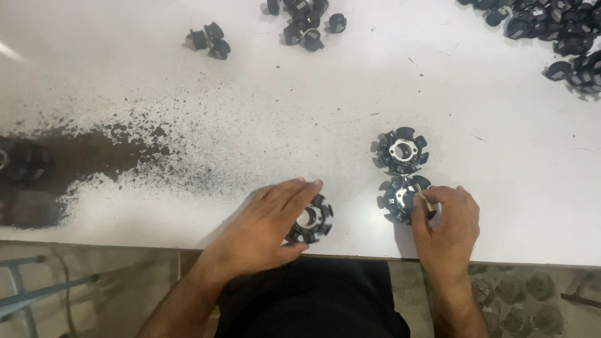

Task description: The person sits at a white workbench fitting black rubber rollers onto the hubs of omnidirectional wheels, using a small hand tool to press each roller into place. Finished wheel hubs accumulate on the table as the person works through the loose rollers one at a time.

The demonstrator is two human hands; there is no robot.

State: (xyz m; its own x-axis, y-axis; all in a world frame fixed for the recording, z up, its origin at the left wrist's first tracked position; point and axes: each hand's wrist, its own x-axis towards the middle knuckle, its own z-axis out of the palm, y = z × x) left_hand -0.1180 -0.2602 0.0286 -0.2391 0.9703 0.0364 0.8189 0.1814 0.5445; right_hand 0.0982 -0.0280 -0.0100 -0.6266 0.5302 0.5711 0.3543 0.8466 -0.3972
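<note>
Left hand (266, 228) lies flat over 1 black toothed ring (311, 220) at surface (501, 188) edge; grip loose. Right hand (446, 226) pinches a thin stick (421, 193) against a second ring (402, 198).

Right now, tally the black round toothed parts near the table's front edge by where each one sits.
Under the left hand: 1 black toothed ring
At the right hand: 1 black toothed ring, with a thin stick held in the fingers
Lying free just behind it: 1 black toothed ring
Total: 3
</note>
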